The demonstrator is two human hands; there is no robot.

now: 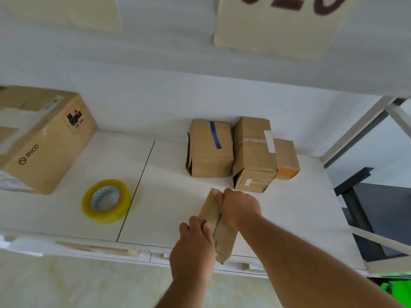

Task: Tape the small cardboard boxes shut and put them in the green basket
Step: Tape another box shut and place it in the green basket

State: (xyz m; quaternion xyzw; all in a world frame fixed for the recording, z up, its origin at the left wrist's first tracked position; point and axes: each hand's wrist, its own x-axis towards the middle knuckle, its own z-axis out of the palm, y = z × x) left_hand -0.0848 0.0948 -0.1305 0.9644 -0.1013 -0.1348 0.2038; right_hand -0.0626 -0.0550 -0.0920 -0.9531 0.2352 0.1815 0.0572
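Observation:
A small cardboard box [219, 235] lies tilted near the front edge of the white table [166, 196]. My left hand [193, 245] grips its near left side, thumb on the top seam. My right hand [239, 206] grips its far end, fingers curled over the edge. Behind it stand three small boxes: one with a blue stripe [211, 150], a taller one with a white label [253, 152], and a low one with an orange end [287, 158]. A roll of yellowish clear tape [106, 201] lies flat to the left. A green basket corner [398, 290] shows at bottom right.
A large PICO carton [42, 138] sits at the table's left. The white wall runs just behind the boxes, with cardboard signs [280, 25] hung on it. A black frame [360, 214] stands right of the table. Tiled floor lies below the front edge.

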